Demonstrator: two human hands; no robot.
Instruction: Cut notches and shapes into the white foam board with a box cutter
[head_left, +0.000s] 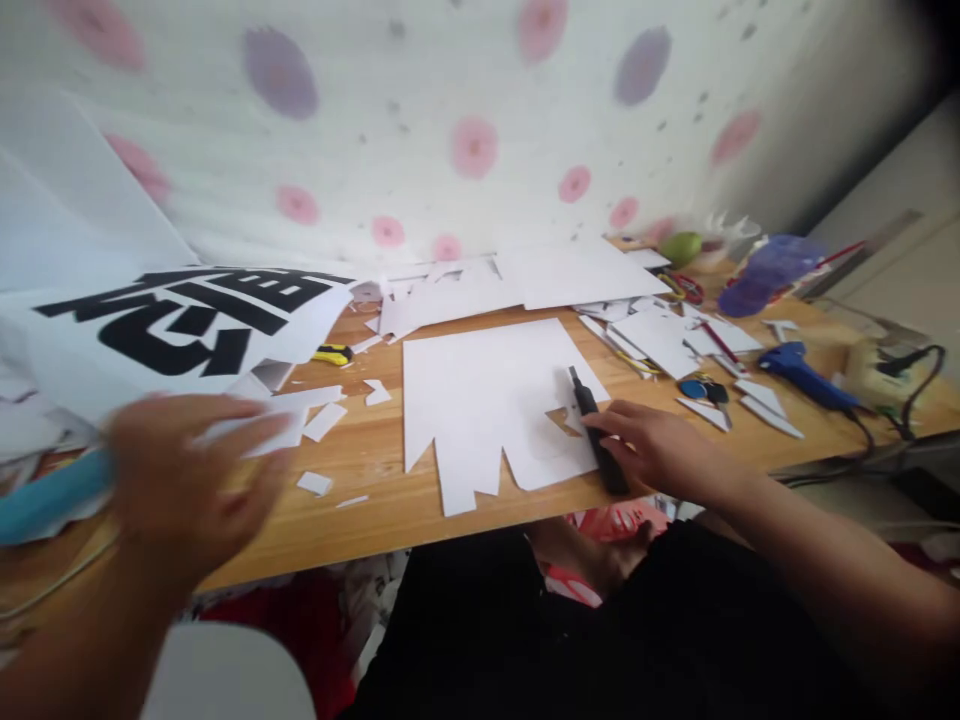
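1. Fingers (628, 428) of right hand (660, 450) curled together around black knife (596, 440); knife lies along the hand, tip pointing to 11 o'clock, resting on white sheet (487, 400)
2. Knife tip sits at a notch cut into the sheet's right part; sheet's near edge already cut into jagged teeth
3. Sheet lies flat at centre of wooden table (375, 480), its teeth toward 6 o'clock, close to the table edge
4. Left hand (180, 490) at 9 o'clock from the sheet, blurred; fingers spread apart over a white paper strip (262, 425); cannot tell whether they grip it or only touch it
5. Blue object (45, 500) just beside the left wrist, at 9 o'clock; too blurred to identify
6. Printed sheet (187, 320) with large black characters at 10 o'clock from the left hand, overlapping other white paper
7. Yellow cutter (332, 354) at 10 o'clock from the white sheet, near small paper scraps (315, 483) scattered on the wood
8. Blue glue gun (802, 372) at 2 o'clock from the right hand, well apart; scissors (703, 390) between them
9. Green fruit (681, 247) and purple bottle (765, 272) at far right of table, near the dotted wall
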